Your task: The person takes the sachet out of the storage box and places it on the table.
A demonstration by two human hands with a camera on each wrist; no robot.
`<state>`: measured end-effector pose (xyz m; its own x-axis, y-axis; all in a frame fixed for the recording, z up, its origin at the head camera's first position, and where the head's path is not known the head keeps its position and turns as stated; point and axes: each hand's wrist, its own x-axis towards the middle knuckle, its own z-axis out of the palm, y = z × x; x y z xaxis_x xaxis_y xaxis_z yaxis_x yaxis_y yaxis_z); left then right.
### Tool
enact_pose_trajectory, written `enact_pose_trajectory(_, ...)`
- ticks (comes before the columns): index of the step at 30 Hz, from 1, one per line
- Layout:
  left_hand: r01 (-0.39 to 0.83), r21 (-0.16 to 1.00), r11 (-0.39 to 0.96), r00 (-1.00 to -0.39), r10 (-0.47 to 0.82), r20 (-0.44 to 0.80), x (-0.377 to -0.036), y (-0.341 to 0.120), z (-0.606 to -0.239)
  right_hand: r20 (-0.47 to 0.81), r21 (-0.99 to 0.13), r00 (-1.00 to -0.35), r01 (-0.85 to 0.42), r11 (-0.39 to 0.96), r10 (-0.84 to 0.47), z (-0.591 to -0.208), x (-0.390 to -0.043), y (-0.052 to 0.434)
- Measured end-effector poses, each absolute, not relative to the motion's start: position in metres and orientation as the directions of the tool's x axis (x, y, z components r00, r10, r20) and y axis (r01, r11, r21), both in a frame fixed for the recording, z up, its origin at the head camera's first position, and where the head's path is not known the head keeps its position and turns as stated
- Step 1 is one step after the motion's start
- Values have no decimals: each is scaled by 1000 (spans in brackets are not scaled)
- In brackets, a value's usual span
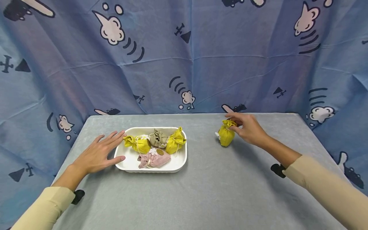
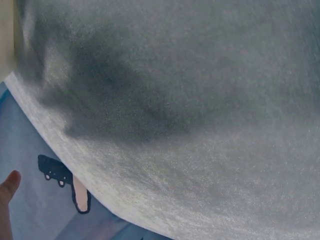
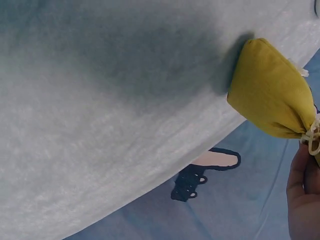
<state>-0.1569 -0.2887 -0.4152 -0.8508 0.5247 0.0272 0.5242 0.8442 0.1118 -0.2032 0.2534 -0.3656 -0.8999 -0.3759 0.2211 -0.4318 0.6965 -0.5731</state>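
Observation:
A white tray sits left of centre on the grey table and holds two yellow pouches, a beige pouch and a pink pouch. My left hand lies flat with straight fingers against the tray's left rim. Far to the right, my right hand pinches the tied neck of another yellow pouch, which stands on the table. The right wrist view shows that yellow pouch close up, with fingertips at its cord.
The grey table ends at a front edge near me and at a back edge against a blue patterned curtain. The curtain hangs down both sides as well. A fingertip shows at the table edge in the left wrist view.

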Motion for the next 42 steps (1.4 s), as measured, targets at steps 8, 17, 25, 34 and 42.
enact_pose_trajectory(8,526,120,842,-850,526,27,-157,-289,-416,215,-573,-894,-441,691,-392,-372,-206,257)
enact_pose_trajectory(17,519,117,847,-854,520,23,-156,-290,-417,141,-592,-913,-388,707,-384,-369,-207,255)
enact_pose_trajectory(25,518,119,847,-854,520,17,-157,-288,-416,153,-573,-902,-414,707,-404,-357,-206,251)
enact_pose_trajectory(34,520,123,845,-853,522,19,-158,-290,-417,203,-613,-867,-476,631,-456,-344,-209,232)
enact_pose_trajectory(42,514,125,849,-856,517,10,-158,-289,-416,174,-669,-854,-468,577,-491,-344,-209,205)
